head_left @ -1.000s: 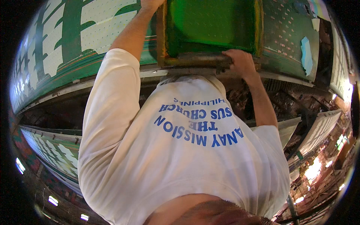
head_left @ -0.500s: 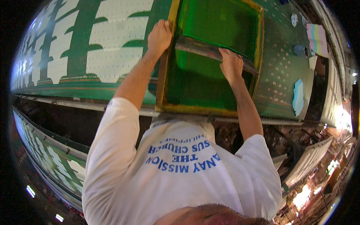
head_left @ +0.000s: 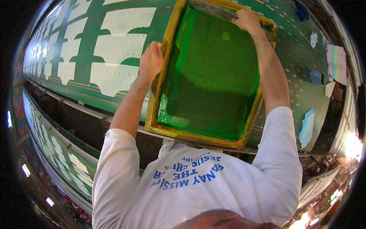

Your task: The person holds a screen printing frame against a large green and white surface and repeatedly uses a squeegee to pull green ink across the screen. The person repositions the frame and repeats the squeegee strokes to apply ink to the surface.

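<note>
A screen-printing frame [head_left: 153,110] with a yellow-stained rim lies on the long green table in front of me. Its mesh [head_left: 213,80] is green, with wet, glossy ink along the left side. My left hand [head_left: 151,61] is closed on the frame's left rim, thumb on top. At the far end of the mesh, my right hand [head_left: 247,21] grips a dark squeegee [head_left: 213,10] that lies across the frame close to the far rim. The part of the squeegee under my right fingers is hidden.
White cut fabric pieces [head_left: 120,45] lie in rows on the green table [head_left: 82,57] to the left. On the right are a blue-grey container [head_left: 316,77], a pastel striped cloth [head_left: 336,64] and a light blue piece [head_left: 306,128]. Another table [head_left: 61,152] stands at lower left.
My right hand has pushed the squeegee from mid-mesh to the far end of the frame. My left hand still grips the left rim. The whole view has shifted a little.
</note>
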A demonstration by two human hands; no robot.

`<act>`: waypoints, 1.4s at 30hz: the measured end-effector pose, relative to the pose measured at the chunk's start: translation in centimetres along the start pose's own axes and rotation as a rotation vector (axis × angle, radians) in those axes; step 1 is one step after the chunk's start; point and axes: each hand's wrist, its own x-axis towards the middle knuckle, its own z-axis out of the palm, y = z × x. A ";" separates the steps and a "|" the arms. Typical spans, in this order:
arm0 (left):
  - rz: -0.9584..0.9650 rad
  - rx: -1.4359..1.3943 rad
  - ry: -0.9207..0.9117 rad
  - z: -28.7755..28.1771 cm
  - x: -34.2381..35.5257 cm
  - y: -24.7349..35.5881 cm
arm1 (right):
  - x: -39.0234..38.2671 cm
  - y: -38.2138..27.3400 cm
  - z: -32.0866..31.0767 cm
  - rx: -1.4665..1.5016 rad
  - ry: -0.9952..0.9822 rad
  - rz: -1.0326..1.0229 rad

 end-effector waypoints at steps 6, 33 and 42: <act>0.006 0.031 0.026 0.3 0.0 0.0 | 4.4 2.4 0.0 0.030 0.037 0.012; 0.103 0.016 0.099 2.1 0.8 -1.9 | -39.9 -20.3 6.3 0.196 -0.110 0.069; 0.142 -0.054 -0.020 1.7 1.5 -2.8 | -43.1 -22.4 5.3 0.233 -0.037 0.100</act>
